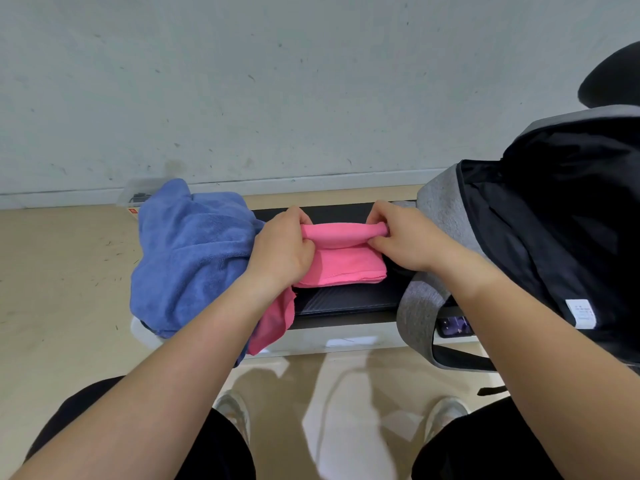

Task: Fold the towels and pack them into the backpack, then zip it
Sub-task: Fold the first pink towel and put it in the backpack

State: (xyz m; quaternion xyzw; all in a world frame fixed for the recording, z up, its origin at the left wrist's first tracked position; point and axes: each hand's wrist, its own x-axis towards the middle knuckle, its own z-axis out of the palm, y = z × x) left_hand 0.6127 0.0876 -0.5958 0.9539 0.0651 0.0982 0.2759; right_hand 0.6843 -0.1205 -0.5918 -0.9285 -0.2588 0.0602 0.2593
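Note:
A pink towel [341, 263] lies partly folded on a low black bench [346, 301]. Its far edge is rolled up between my two hands. My left hand [282, 251] pinches the rolled edge at its left end, and my right hand [403, 237] pinches the right end. One corner of the pink towel hangs off the bench's front edge under my left forearm. A crumpled blue towel [188, 258] sits heaped at the bench's left end. The grey backpack [443, 209] stands open at the right, its black lining [554, 216] showing.
A phone [455, 326] lies at the bench's front edge under the backpack strap. A clear plastic box [136, 195] stands on the floor behind the blue towel. The pale wall runs close behind the bench. My knees and shoes are below.

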